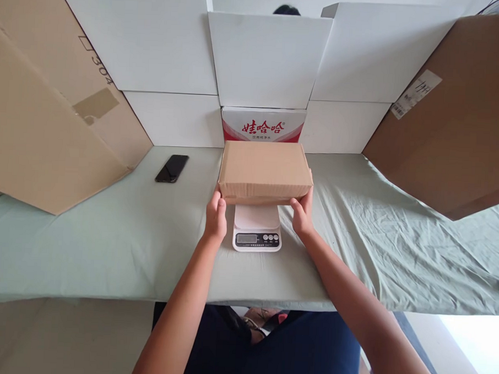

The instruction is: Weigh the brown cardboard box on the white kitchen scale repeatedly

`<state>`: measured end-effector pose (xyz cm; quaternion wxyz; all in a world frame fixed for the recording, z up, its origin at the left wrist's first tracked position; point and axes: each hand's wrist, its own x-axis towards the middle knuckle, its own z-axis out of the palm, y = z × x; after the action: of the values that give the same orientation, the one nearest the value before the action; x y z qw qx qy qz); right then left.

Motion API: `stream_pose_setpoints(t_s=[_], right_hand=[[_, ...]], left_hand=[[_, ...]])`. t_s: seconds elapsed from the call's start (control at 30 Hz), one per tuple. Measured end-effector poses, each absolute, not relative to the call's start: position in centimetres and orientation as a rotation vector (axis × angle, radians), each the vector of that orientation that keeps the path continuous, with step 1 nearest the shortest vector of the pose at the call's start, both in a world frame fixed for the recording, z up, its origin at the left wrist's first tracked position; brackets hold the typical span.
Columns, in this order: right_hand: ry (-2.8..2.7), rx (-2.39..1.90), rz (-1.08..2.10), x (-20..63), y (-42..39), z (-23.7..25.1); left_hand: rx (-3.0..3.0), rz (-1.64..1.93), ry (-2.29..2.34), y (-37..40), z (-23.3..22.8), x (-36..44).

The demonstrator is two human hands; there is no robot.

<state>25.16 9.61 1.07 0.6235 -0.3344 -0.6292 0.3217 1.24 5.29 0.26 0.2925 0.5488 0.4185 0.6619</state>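
A closed brown cardboard box (265,164) is held between my two hands, over the back part of a white digital kitchen scale (257,223). My left hand (217,214) grips the box's near left corner, thumb on the front side. At the near right corner, my right hand (303,212) is closed round the edge, its thumb at the front too. The other fingers are mostly hidden beside and beneath the box. Whether the box touches the scale's plate, I cannot tell. The scale's display looks blank, with round buttons to its right.
A black phone (172,168) lies on the green tablecloth (107,230), left of the box. Large brown cardboard panels stand at the left (62,112) and right (454,124). White boxes (267,55) form a wall behind, with a red-lettered carton (263,125) at its foot.
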Motion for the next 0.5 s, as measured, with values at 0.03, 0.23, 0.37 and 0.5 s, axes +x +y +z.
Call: stream_pose_setpoints(t_s=[0.03, 0.23, 0.37, 0.5], right_hand=[[-1.426, -0.778, 0.761, 25.4, 9.0, 0.8], [-1.402, -0.806, 0.859, 25.9, 5.9, 0.2], [-1.373, -0.807, 0.906, 25.5, 4.4, 0.6], [-1.365, -0.821, 0.891, 25.4, 4.2, 0.2]], left_hand=[[1.452, 1.752, 1.114, 4.5, 0.0, 1.4], [1.422, 1.751, 1.107, 0.7, -1.2, 1.7], [1.406, 1.757, 1.102, -0.2, -1.4, 1.8], [1.404, 1.729, 1.131, -0.2, -1.5, 1.8]])
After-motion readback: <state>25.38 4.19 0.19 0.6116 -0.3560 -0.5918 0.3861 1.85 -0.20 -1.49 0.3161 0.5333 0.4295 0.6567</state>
